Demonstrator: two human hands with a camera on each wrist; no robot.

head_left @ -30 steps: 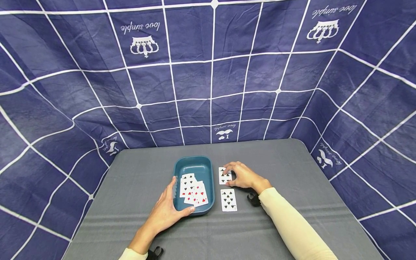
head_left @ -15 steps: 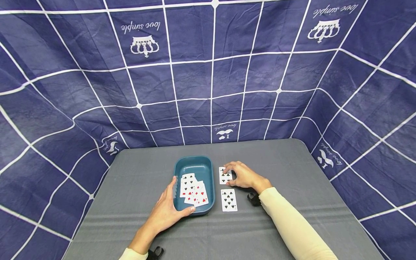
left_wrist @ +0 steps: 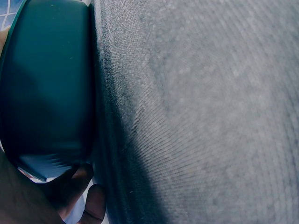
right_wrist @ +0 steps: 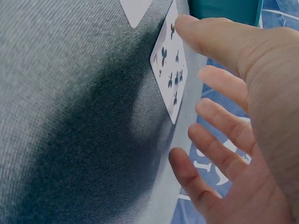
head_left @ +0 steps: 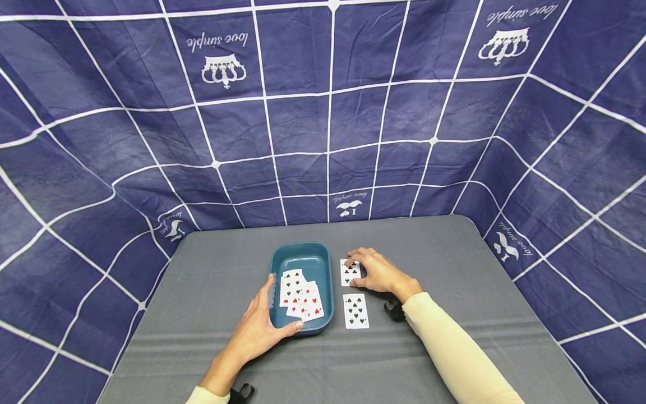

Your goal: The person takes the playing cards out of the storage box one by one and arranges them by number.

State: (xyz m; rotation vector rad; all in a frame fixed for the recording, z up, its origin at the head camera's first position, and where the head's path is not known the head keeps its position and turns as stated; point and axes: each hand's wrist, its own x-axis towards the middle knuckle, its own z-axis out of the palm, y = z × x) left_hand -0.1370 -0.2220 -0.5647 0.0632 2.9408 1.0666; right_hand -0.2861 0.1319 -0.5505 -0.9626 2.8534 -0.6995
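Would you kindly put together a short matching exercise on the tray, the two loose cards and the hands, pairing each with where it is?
Things:
1. tray
2. spade card
3. club card
4. left hand

Places:
A. under the fingertips of the right hand
B. alone on the table, nearer the person
C. holding several overlapping cards
D. gripping the tray's near corner

Pairs: 1-C, 2-B, 3-A, 4-D
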